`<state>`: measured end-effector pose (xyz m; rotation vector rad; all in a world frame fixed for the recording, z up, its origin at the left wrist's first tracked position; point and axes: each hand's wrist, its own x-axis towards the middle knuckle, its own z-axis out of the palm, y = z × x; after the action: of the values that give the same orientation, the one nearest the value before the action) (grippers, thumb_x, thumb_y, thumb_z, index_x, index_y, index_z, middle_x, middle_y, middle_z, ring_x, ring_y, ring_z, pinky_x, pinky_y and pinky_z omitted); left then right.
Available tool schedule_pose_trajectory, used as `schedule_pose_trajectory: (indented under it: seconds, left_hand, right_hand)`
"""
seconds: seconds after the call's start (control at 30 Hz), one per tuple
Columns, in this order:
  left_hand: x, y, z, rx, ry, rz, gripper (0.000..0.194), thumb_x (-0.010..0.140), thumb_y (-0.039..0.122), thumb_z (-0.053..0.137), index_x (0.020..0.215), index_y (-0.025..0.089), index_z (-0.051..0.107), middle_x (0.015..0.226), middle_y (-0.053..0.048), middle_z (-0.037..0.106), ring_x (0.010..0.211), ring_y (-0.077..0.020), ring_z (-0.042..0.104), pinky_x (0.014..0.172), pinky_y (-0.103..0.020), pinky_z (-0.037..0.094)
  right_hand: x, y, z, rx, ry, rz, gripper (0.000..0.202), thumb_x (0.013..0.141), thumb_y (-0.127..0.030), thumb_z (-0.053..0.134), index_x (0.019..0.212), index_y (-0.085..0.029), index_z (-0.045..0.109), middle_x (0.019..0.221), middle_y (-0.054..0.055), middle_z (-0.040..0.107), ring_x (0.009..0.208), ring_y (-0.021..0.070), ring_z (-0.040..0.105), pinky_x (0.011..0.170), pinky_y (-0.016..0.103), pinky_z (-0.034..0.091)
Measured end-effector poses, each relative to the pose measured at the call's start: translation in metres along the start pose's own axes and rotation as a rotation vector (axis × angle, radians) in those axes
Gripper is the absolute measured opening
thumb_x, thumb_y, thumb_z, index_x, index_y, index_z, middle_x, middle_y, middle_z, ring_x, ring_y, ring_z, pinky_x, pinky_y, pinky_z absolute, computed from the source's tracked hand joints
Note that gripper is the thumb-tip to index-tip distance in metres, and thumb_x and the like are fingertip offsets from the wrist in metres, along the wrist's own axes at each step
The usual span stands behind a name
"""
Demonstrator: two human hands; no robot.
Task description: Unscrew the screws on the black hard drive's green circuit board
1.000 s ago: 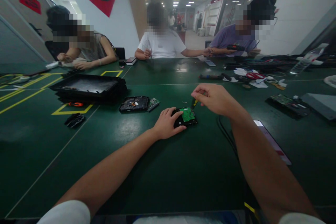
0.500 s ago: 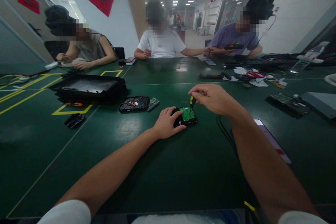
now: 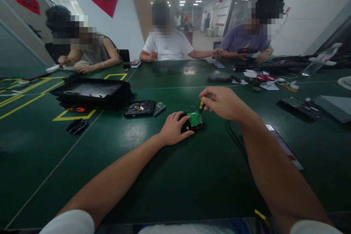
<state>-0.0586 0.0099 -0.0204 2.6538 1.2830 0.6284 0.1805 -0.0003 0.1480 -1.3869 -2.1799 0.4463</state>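
A black hard drive (image 3: 188,125) with a green circuit board (image 3: 194,119) on its upper face lies flat on the table in front of me. My left hand (image 3: 173,128) rests over its left end, thumb along the near edge and fingers across the top, holding it down. Between the pinched fingers of my right hand (image 3: 219,103) is a small yellow-and-black screwdriver (image 3: 202,104), tilted, its thin shaft reaching down to the board's right side. Several tiny screws (image 3: 192,106) lie just beyond the drive. Whether the tip sits in a screw is too small to tell.
Left of the drive are another opened hard drive (image 3: 139,108), a loose circuit board (image 3: 159,109) and stacked black trays (image 3: 91,91). To the right lie a cable (image 3: 236,139), a phone (image 3: 285,146) and a further drive (image 3: 300,109). Three people sit across the table (image 3: 164,190).
The screwdriver's handle has tilted slightly to the right with my right hand, and the fingers have shifted on it. My left hand stays on the drive. The right-hand co-worker's power tool has moved a little.
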Motion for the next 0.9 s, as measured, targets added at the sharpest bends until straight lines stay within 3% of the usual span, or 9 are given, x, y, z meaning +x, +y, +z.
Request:
schedule_pose_trajectory:
  seconds: [0.2,0.37,0.53,0.9]
  left_hand:
    - [-0.0004,0.0003,-0.0015,-0.012,-0.003,0.005,0.078,0.092,0.073,0.062,0.155,0.029,0.052,0.157,-0.015,0.047,0.144,-0.0407,0.044,0.119,-0.062,0.037]
    - [-0.0001,0.0,-0.0006,-0.003,-0.006,-0.003,0.078,0.092,0.073,0.061,0.155,0.028,0.052,0.158,-0.016,0.046,0.144,-0.0417,0.043,0.119,-0.063,0.037]
    - [-0.0004,-0.0005,0.0006,0.009,-0.01,0.001,0.079,0.092,0.074,0.06,0.155,0.027,0.052,0.158,-0.017,0.046,0.144,-0.0415,0.043,0.118,-0.062,0.038]
    - [0.0002,0.0008,-0.0008,0.014,-0.017,0.001,0.079,0.093,0.073,0.059,0.155,0.026,0.051,0.159,-0.017,0.044,0.145,-0.0416,0.042,0.12,-0.062,0.036]
  right_hand:
    - [0.0012,-0.0005,0.0019,-0.022,0.007,-0.033,0.023,0.101,-0.033,0.057,0.102,-0.021,0.076,0.091,0.005,0.08,0.081,0.0206,0.073,0.075,0.03,0.052]
    - [0.0011,-0.001,0.0015,-0.057,0.053,0.001,0.018,0.096,-0.036,0.065,0.097,-0.021,0.076,0.094,0.006,0.08,0.079,0.0212,0.072,0.075,0.032,0.051]
    - [0.0031,0.0024,0.0038,-0.068,0.095,0.056,0.026,0.091,-0.046,0.074,0.091,-0.019,0.074,0.09,0.008,0.079,0.074,0.0212,0.071,0.071,0.032,0.05]
    - [0.0017,0.001,0.0025,-0.153,0.102,0.042,0.032,0.089,-0.052,0.075,0.082,-0.021,0.069,0.083,0.006,0.077,0.075,0.022,0.07,0.068,0.032,0.046]
